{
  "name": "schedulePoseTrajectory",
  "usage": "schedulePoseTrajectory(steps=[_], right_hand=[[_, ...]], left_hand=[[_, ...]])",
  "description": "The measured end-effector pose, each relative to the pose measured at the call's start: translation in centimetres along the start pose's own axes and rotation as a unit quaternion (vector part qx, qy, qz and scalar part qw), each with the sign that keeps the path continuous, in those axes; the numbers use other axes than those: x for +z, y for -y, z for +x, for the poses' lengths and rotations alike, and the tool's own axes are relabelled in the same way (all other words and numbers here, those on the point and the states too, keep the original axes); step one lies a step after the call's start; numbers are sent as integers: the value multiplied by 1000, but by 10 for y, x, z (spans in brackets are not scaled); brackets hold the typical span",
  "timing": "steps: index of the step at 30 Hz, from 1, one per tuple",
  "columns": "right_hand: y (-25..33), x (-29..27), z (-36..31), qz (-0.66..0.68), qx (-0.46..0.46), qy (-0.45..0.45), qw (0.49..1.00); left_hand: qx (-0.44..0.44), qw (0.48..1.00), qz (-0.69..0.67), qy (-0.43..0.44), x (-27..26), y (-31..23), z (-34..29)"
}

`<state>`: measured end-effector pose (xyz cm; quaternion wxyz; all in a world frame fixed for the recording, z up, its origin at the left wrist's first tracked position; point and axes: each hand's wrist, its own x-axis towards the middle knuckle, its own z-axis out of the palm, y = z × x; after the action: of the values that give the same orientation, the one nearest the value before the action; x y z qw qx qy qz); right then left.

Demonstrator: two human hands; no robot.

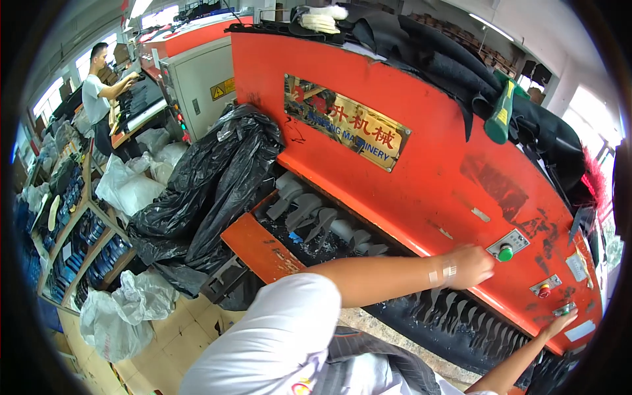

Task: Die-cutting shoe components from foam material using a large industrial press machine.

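My left arm reaches across to the right, and my left hand [469, 266] is curled into a loose fist beside the green push button [505, 253] on the red machine [421, 184]. No object shows in it. Pale strips are stuck around that wrist. Farther right, my right hand [559, 324] has its fingers stretched out against a small control plate [564, 309], which they partly cover. Between the two hands sits a red stop button [544, 291]. Below my arms, rows of dark curved cut pieces [454, 316] lie on the machine's black bed.
Dark sheet material [428, 52] and a green-handled tool [503, 112] lie on the machine's top. Black plastic bags [210, 191] and clear plastic bags [125, 316] crowd the left, beside a wooden rack [99, 214] of blue pieces. Another person [97, 95] stands at a far machine.
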<state>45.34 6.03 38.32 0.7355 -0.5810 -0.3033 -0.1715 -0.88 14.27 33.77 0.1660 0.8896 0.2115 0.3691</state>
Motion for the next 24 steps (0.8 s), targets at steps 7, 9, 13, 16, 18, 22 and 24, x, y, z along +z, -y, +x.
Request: schedulePoseTrajectory(steps=[7,9,13,16,18,22,24], right_hand=[[-14,-38,-175,-43,-81,77,993],[8,-28,-244,-30,-43,163,985],[88,7,-368,26,-5,494,869],[139,24,-427,62,-214,668,711],[169,25,-452,61,-291,739,604],[178,-7,-484,-22,-272,780,563],[175,-24,-495,-70,-268,769,577]], left_hand=[[-281,953,-65,94,-4,13,-241],[-312,944,-67,80,-17,1,-282],[-311,950,-37,13,-20,-13,-324],[-295,955,-27,-31,-3,-12,-343],[-300,951,11,-74,-1,-17,-348],[-281,955,11,-97,3,-14,-357],[-272,957,6,-104,6,-9,-361]])
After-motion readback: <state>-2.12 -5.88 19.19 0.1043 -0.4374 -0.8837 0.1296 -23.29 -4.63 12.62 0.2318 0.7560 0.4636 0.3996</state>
